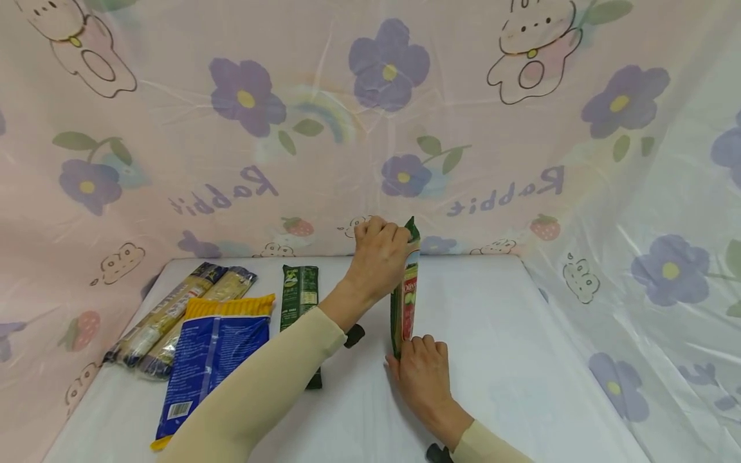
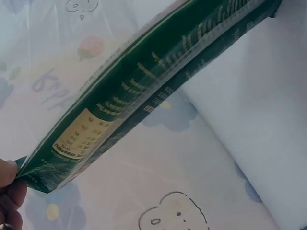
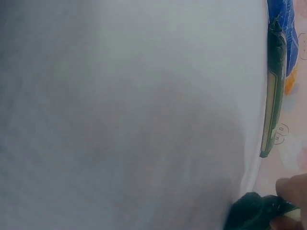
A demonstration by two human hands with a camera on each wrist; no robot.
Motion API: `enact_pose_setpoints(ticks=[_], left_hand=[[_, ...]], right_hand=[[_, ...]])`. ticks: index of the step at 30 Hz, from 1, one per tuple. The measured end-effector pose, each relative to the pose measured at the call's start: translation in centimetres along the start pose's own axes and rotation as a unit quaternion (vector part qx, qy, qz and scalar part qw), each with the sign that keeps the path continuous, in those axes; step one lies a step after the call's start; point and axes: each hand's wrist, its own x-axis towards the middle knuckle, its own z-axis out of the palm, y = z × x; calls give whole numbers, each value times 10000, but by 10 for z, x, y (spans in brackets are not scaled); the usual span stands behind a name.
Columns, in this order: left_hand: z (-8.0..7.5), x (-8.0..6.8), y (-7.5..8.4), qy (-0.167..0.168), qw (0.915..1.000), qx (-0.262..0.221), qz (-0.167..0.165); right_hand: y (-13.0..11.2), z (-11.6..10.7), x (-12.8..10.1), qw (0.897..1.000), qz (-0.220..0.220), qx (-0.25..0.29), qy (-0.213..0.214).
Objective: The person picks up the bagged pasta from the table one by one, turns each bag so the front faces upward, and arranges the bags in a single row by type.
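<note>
Near the middle of the tabletop (image 1: 521, 360), toward its far edge, a long green pasta packet (image 1: 405, 302) stands on its long edge, running from near to far. Left hand (image 1: 379, 257) grips its far end, fingers curled over the top; the left wrist view shows fingertips (image 2: 9, 191) pinching the crimped seal. Right hand (image 1: 425, 376) holds the near end, fingers curled against it down at the table surface.

Along the left edge lie four more packets, all flat:
- two clear cellophane spaghetti packs (image 1: 173, 315), side by side and touching, angled toward the far left corner
- one blue bag with a yellow crimped top (image 1: 214, 360), overlapping the spaghetti packs' near ends
- one second green packet (image 1: 300, 296), just right of the blue bag, partly hidden by the left forearm's beige sleeve (image 1: 260, 392)

Five packets counted. The held one is glossy plastic, narrow and stiff, with a red-and-cream label. Table cover is plain white, smooth. Thin pink plastic sheeting (image 1: 370, 128), printed with purple flowers and rabbits, walls in the far edge and both sides.
</note>
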Motion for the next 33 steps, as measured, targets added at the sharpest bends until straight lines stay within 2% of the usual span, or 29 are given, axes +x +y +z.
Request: enact_pose_setpoints(ticks=[6,9,14,17,19,22,25,27,30,33], left_hand=[[0,-6,-10,303,9995,-124,30],[0,-8,-13,272,9993,-239,33],[0,-10,-21,-87,9992,-388,-73],[0,-11,-28,-358,9976,-569,-192],[0,-13,-33,-564,9954,-716,-287],[-1,-16,-42,-906,9889,-1060,-518],[-2,-18,-49,-1154,9799,-1469,-704],[-2,-20,-53,-1221,9749,-1704,-751],[-3,-25,-58,-1221,9709,-1902,-796],[-1,-29,-61,-1143,9706,-1914,-910]], right_hand=[[1,1,2,9999,-64,-107,-80],[2,2,3,9998,-123,-95,-130],[6,2,4,9979,-444,294,-364],[14,2,4,9948,-667,720,-272],[21,4,6,9936,-599,954,-115],[34,8,11,9936,-185,1113,-45],[47,11,20,9915,209,1203,-444],[53,12,27,9868,299,1369,-810],[59,13,38,9738,310,1851,-1286],[60,12,44,9597,374,2246,-1646]])
